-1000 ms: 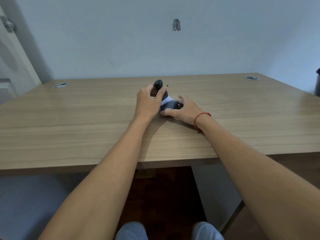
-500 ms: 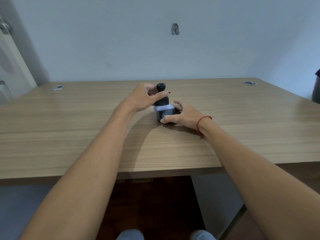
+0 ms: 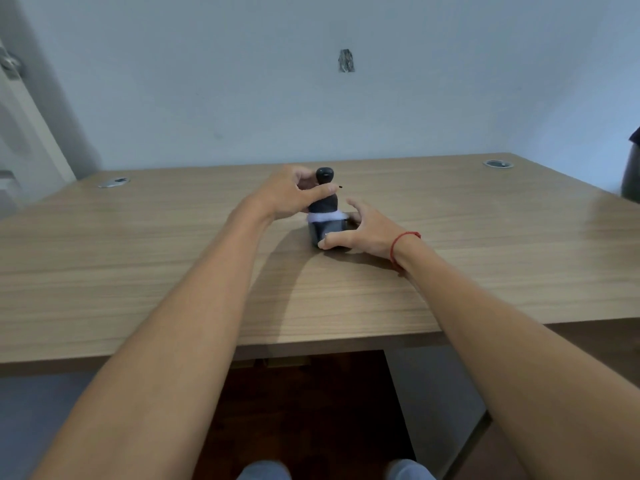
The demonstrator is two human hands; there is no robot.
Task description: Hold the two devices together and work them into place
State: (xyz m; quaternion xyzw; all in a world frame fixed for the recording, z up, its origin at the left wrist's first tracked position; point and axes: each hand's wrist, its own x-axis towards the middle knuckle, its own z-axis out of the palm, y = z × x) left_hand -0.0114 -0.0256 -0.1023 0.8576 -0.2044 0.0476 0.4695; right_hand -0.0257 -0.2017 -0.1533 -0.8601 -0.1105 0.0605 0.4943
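Two hands work one small dark grey bottle-shaped object with a white band (image 3: 325,216), upright mid-way across the light wooden desk (image 3: 138,258). Left hand (image 3: 289,197) curls round its neck; right hand (image 3: 363,230) touches its base with thumb, fingers spread.

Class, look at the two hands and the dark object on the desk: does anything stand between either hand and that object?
No. The left hand grips the dark object at its neck; the right hand touches its base with the thumb. Nothing lies between.
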